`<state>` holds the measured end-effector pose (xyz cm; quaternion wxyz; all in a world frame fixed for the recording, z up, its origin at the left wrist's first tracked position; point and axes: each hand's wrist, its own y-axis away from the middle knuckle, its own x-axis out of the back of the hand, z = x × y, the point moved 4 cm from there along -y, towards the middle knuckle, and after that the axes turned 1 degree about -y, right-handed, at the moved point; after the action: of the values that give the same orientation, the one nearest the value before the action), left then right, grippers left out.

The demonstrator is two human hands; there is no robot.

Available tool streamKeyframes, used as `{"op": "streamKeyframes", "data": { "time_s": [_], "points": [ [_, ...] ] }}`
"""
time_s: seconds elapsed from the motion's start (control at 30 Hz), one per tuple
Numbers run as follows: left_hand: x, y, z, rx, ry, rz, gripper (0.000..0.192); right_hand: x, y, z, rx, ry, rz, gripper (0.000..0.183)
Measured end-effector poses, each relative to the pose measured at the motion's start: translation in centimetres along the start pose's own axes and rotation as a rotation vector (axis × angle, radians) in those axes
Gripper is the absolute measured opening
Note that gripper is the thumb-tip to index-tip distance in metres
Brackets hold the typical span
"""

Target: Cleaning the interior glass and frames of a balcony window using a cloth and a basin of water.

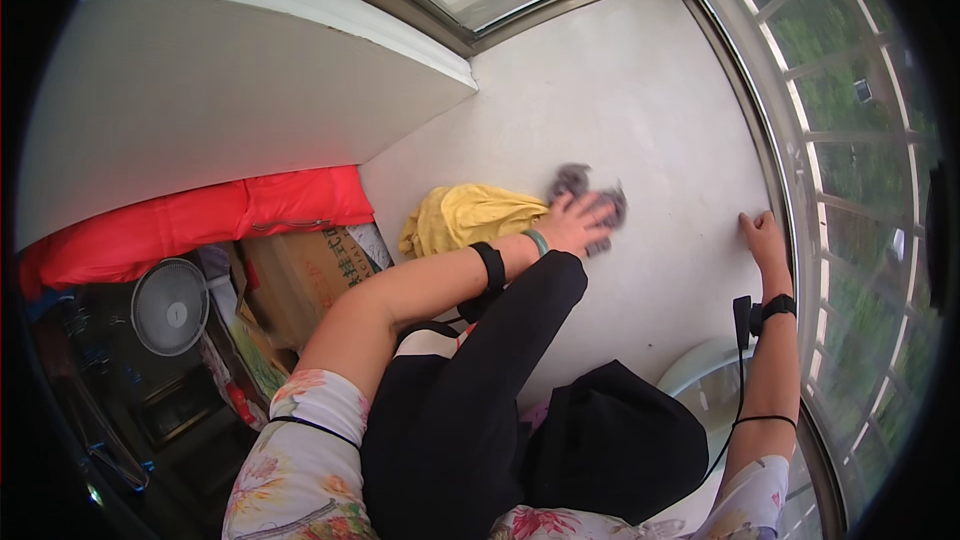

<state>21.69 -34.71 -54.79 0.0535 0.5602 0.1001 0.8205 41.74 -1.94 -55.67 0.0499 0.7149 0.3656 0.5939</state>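
Note:
My left hand (576, 225), with a green bangle and a black band on its arm, presses on a crumpled grey cloth (609, 204) on the white sill surface (637, 105). Hand and cloth are motion-blurred, and the fingers are spread over the cloth. Just left of them lies a bunched yellow cloth (476, 217), partly behind my forearm. At the right, my right hand (763, 237) rests with curled fingers beside the window frame (757, 127); nothing is seen in it. A black strapped device with a cable sits at that wrist.
A pale basin (709, 364) stands at the lower right, partly hidden by black fabric (622, 435). On the left are a red padded item (300, 202), a cardboard box (300, 277) and a round fan (171, 307). A low wall (247, 82) borders the upper left.

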Motion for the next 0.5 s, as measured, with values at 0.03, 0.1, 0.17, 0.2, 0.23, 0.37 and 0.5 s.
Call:
{"op": "streamKeyframes", "data": {
  "time_s": [0.03, 0.1, 0.17, 0.2, 0.23, 0.37, 0.5],
  "points": [
    [-0.6, -0.2, 1.5, -0.106, 0.042, -0.031, 0.040, 0.2, 0.2, 0.0, -0.002, -0.001, 0.006, 0.043],
    [-0.9, -0.7, 4.8, -0.266, 0.137, -0.155, 0.033, 0.5, 0.5, 0.2, -0.012, 0.012, 0.023, 0.043],
    [0.5, -2.0, 5.7, -0.275, 0.194, -0.139, 0.030, 0.4, 0.4, 0.5, -0.003, 0.010, 0.040, 0.042],
    [0.8, -2.7, 4.7, -0.096, 0.340, -0.194, 0.030, 0.3, 0.5, 0.1, -0.005, 0.008, 0.036, 0.041],
    [0.9, -3.1, 3.7, 0.087, 0.483, -0.247, 0.030, 0.3, 0.7, -0.4, -0.006, 0.008, 0.032, 0.040],
    [4.1, -5.1, 3.5, 0.342, 1.404, -0.069, 0.036, 0.1, 1.3, -0.8, 0.021, -0.012, 0.052, 0.038],
    [8.9, -4.2, 7.4, -0.117, 1.099, -0.280, 0.061, 0.1, 1.4, -0.3, 0.021, -0.012, 0.056, 0.036]
  ]
}}
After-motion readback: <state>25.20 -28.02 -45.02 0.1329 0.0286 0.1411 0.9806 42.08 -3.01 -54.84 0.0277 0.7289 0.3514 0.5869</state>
